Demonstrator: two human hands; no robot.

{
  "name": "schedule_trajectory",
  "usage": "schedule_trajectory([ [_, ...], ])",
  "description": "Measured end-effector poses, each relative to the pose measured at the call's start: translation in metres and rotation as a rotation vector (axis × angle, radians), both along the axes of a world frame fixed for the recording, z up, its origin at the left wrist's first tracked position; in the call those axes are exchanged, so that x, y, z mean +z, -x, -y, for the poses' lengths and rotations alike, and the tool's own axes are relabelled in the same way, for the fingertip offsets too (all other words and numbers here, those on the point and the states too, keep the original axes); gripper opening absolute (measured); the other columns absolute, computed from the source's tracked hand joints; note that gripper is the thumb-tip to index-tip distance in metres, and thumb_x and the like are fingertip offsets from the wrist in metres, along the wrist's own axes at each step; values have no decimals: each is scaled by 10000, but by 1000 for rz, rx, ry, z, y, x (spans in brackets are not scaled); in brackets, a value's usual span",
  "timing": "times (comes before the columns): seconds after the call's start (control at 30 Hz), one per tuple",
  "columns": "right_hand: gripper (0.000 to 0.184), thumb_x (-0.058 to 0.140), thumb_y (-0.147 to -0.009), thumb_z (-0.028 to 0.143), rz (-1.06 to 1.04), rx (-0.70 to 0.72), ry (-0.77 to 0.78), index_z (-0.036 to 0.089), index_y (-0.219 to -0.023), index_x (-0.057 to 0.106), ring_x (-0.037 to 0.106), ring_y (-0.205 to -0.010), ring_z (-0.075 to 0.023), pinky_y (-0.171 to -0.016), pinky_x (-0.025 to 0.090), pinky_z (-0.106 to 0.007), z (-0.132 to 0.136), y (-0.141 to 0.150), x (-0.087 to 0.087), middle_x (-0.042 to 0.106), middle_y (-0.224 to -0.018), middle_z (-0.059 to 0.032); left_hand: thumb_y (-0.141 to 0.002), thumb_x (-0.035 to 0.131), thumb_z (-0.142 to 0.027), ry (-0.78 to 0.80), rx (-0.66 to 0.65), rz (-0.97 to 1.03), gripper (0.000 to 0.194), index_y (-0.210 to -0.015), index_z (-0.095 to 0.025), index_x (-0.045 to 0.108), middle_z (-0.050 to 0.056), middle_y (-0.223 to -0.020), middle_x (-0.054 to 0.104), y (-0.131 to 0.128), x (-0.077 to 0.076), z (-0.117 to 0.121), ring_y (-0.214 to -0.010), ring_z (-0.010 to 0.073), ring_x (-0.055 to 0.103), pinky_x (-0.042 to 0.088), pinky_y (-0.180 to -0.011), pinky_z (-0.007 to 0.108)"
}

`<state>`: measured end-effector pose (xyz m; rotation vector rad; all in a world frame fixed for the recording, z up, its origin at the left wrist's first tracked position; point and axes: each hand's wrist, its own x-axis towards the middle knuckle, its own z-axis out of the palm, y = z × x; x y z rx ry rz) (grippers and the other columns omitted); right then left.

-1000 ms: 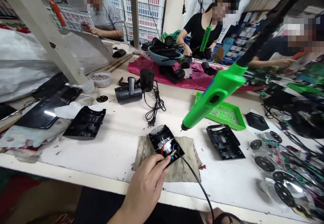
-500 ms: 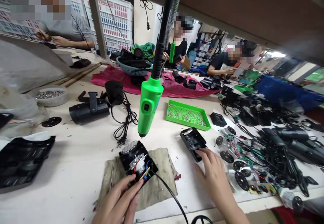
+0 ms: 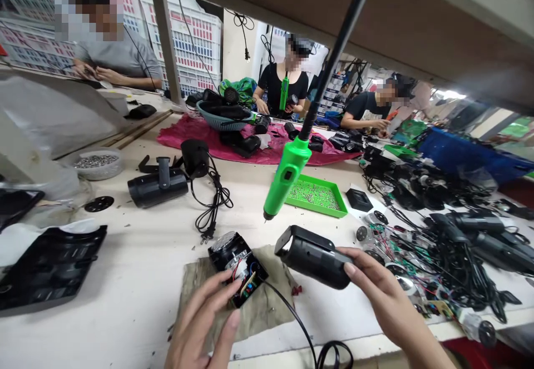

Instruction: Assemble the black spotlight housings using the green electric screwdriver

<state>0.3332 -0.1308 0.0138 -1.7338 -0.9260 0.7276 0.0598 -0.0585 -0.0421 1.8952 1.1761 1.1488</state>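
Observation:
A black hair dryer housing half (image 3: pixel 217 255) lies open side up on a worn cloth pad (image 3: pixel 271 308). Inside it sit a motor, red and blue wires and a small circuit board (image 3: pixel 249 284), and a black cord leads out of it. At its near left edge rests my left hand (image 3: pixel 204 313), thumb apart and fingers stretched out, fingertips on or just over the parts. My right hand (image 3: pixel 381 288) grips the end of a matching black housing shell (image 3: pixel 317 257) between thumb and fingers, its smooth outside turned up, raised above the table.
A green electric screwdriver (image 3: pixel 287 177) hangs over the middle, before a green tray (image 3: pixel 321 196) of screws. Motor assemblies and cords (image 3: pixel 450 252) crowd the right. At left are housing shells (image 3: pixel 54 269) and a screw bowl (image 3: pixel 98 163). Co-workers sit across the table.
My right hand has lifted the shell off the table, turned it over and brought it left. My left thumb has come away from the fingers. The screwdriver has swung right in view.

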Motion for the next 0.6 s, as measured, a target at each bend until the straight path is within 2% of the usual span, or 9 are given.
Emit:
schedule_trajectory([
  [0.07, 415, 708, -727, 528, -259, -11, -1, 214, -998, 701, 640, -867, -215, -783, 534, -336, -5, 5, 3, 705, -959, -71, -901, 522, -317, 35, -39, 101, 298, -1186, -365, 596, 10, -1310, 550, -7, 9, -1, -1111, 201, 598, 539, -910, 325],
  [0.13, 406, 733, -710, 517, -392, -18, 0, 217, -983, 714, 632, -793, -185, -731, 537, -327, -9, 9, 2, 704, -943, -59, -901, 525, -316, 54, -72, 188, 305, -1197, -363, 584, 12, -1309, 549, -15, 14, -1, -1049, 182, 626, 553, -868, 295],
  [0.3, 388, 731, -714, 518, -481, -27, 17, 214, -954, 729, 626, -747, -171, -679, 521, -314, -9, 11, -6, 713, -896, -59, -897, 533, -294, 66, -80, 302, 267, -1141, -330, 634, 28, -1244, 602, -29, 13, 6, -1046, 194, 632, 564, -832, 278],
  [0.47, 388, 725, -720, 507, -559, -60, 41, 199, -955, 727, 636, -728, -190, -685, 515, -343, -4, 6, -14, 715, -846, -70, -883, 557, -297, 100, -109, 308, 236, -1085, -289, 679, 52, -1195, 636, -28, 9, 9, -1048, 205, 639, 560, -844, 280],
  [0.6, 376, 727, -720, 505, -600, -70, 47, 207, -951, 726, 638, -753, -187, -689, 509, -326, -3, 4, -17, 714, -865, -64, -867, 584, -330, 126, -120, 320, 210, -1039, -311, 704, 40, -1161, 660, -27, 10, 10, -1054, 207, 637, 552, -858, 279],
])
